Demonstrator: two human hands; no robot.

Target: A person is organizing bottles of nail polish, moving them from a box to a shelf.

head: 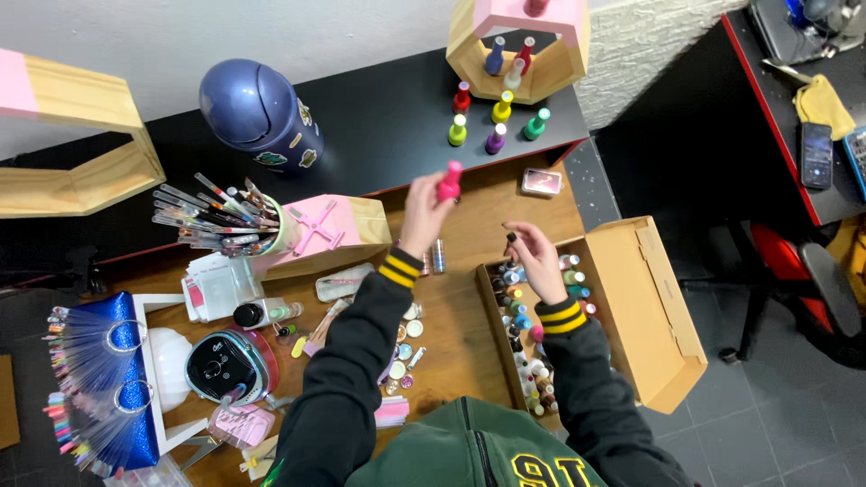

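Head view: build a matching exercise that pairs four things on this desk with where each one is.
Things:
1. pink nail polish bottle
2. open cardboard box of polish bottles
3. dark blue domed bin
4. small dark-capped bottle

Places:
A. on the black shelf, far left
B. in the left hand
C. in the right hand
D. at the desk's right edge

Pairs: 1-B, 2-D, 3-A, 4-C

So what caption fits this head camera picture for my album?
Left hand lifts a pink nail polish bottle while the right hand pinches a small dark-capped bottle above a cardboard box of polishes.
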